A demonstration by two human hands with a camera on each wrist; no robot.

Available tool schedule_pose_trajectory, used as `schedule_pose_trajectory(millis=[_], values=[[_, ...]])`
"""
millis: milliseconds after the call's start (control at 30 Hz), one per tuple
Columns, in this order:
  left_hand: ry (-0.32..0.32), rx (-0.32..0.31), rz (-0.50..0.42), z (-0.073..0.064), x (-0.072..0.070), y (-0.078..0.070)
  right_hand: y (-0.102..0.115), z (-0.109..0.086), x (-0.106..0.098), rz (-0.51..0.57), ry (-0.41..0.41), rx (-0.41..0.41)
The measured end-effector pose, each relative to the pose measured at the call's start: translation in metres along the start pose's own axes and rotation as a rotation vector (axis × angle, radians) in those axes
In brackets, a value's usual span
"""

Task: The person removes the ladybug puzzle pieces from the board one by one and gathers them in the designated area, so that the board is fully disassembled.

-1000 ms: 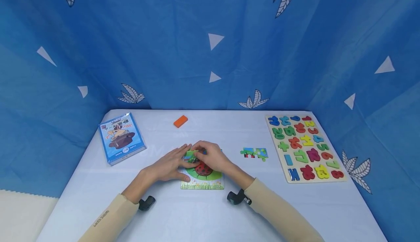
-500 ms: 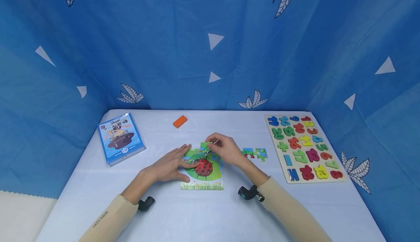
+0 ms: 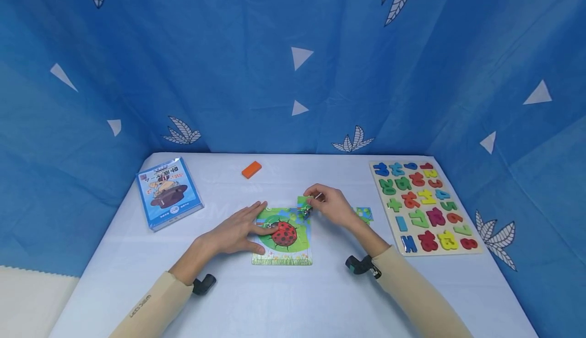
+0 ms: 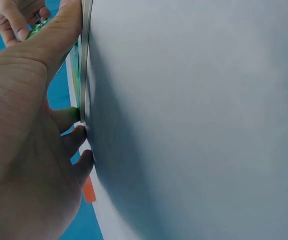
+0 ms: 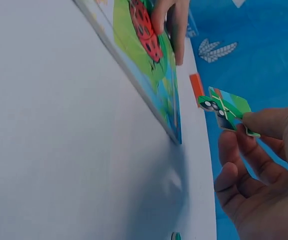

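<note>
A ladybug jigsaw puzzle (image 3: 284, 256) lies flat near the middle of the table. My left hand (image 3: 235, 231) rests on its left side, fingers extended over the board; in the left wrist view, the left hand (image 4: 28, 110) is at the board's edge. Just off the upper right corner, my right hand (image 3: 331, 205) pinches a green jigsaw piece (image 3: 303, 203). Seen from the right wrist, that jigsaw piece (image 5: 229, 107) is between thumb and fingers, raised above the table, and bears black shapes with white eyes. Another jigsaw piece (image 3: 364, 213) lies beyond the right hand, partly hidden by it.
On the right stands a wooden board (image 3: 391, 219) of coloured numbers and characters. A blue picture box (image 3: 170, 193) lies at the back left. An orange block (image 3: 251, 169) is near the far edge. Blue cloth (image 3: 293, 73) hangs behind the table.
My right hand has moved right, away from the puzzle's top, carrying the pinched jigsaw piece; more of the ladybug picture is uncovered. My left hand has stayed in place.
</note>
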State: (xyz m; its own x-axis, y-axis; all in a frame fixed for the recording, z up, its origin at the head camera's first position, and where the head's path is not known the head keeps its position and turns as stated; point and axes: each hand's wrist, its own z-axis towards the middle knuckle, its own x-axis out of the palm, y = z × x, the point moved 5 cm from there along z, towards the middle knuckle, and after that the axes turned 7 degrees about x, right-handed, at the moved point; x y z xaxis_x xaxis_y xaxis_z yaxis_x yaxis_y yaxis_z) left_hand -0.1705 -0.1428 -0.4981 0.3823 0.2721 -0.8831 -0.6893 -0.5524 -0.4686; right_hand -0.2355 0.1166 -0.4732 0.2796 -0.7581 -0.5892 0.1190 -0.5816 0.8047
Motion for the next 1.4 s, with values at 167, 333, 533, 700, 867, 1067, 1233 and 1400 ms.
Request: schedule_pose_trajectory(millis=[167,333,533,700,867,1067,1233,1400], values=[[-0.001,0.000,0.004,0.000,-0.001,0.000,-0.007,0.003,-0.006,-0.052,0.004,0.023],[-0.003,0.003,0.004,0.000,-0.002,-0.001,-0.017,0.005,-0.013,-0.129,0.000,0.028],[-0.002,0.003,0.011,0.001,-0.001,0.000,-0.029,0.005,-0.020,-0.161,0.045,0.054],[0.004,0.000,0.012,0.001,0.000,0.001,-0.040,0.004,-0.025,-0.188,0.075,0.074],[-0.010,0.010,0.018,0.000,0.001,0.001,-0.042,0.002,-0.028,-0.224,0.097,0.069],[-0.004,0.000,0.013,0.000,0.002,0.001,-0.043,0.001,-0.030,-0.257,0.111,0.068],[0.001,0.000,0.013,0.000,0.003,0.000,-0.045,0.000,-0.030,-0.262,0.116,0.070],[-0.003,0.004,0.010,0.001,0.001,-0.001,-0.048,0.001,-0.031,-0.262,0.118,0.072]])
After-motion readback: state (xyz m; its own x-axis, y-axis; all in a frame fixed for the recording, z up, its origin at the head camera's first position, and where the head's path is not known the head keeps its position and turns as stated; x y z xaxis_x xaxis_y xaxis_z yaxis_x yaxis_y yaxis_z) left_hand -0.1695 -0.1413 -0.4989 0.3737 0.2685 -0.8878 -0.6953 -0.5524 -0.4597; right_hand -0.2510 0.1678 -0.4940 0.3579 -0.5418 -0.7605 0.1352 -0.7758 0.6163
